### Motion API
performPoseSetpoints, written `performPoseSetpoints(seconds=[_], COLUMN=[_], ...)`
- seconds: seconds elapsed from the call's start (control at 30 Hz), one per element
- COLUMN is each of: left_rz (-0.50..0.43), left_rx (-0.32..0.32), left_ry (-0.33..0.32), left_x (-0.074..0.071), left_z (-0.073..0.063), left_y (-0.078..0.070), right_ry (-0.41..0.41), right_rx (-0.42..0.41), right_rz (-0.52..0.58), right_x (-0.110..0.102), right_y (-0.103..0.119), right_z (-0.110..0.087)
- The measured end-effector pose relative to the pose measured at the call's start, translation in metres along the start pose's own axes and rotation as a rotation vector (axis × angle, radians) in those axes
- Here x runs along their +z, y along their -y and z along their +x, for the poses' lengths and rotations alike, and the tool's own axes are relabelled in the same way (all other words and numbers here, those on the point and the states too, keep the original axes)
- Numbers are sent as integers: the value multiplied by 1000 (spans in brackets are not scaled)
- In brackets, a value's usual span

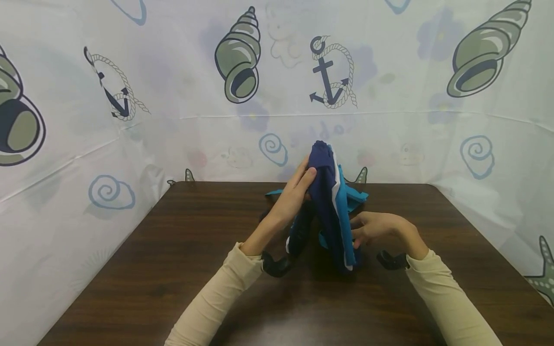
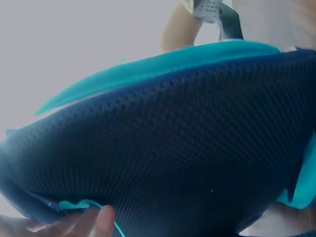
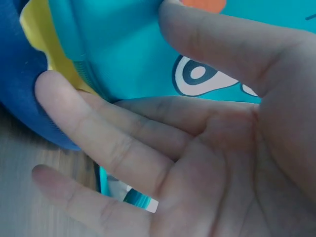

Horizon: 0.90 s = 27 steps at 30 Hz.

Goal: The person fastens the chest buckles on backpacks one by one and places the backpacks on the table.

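Observation:
A child's backpack stands upright on the table, seen edge-on in the head view. Its dark navy mesh back fills the left wrist view. The teal front panel, with printed cartoon eyes and a yellow edge piece, shows in the right wrist view. My left hand rests against the upper back side, its fingers beside a thin teal loop. On the front side, my right hand has its fingers spread and relaxed, some of them touching the lower front panel.
The brown wooden table reaches back to a white printed curtain. Teal strap pieces stick out behind the backpack. Dark wrist-camera mounts hang below both wrists.

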<state>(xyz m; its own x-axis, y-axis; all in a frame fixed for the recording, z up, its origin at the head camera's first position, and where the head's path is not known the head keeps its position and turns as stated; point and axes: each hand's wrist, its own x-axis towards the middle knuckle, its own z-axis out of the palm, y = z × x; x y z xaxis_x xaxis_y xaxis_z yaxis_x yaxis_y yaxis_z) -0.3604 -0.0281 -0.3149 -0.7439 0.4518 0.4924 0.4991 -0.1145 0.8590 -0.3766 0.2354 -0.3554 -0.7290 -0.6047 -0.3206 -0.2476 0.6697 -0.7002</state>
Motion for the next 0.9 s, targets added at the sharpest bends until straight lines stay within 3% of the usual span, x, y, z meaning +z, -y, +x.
performPoseSetpoints(seconds=[0.33, 0.63, 0.9], left_rz=[46, 51, 82], left_rx=[-2, -39, 36], left_ry=[8, 65, 73], left_x=[-1, -2, 1], left_z=[0, 4, 2], left_y=[-1, -3, 0], right_ry=[-22, -38, -14], right_rx=[-2, 9, -34], right_rz=[-22, -7, 35], right_x=[5, 5, 4], right_y=[1, 1, 0], right_z=[6, 7, 6])
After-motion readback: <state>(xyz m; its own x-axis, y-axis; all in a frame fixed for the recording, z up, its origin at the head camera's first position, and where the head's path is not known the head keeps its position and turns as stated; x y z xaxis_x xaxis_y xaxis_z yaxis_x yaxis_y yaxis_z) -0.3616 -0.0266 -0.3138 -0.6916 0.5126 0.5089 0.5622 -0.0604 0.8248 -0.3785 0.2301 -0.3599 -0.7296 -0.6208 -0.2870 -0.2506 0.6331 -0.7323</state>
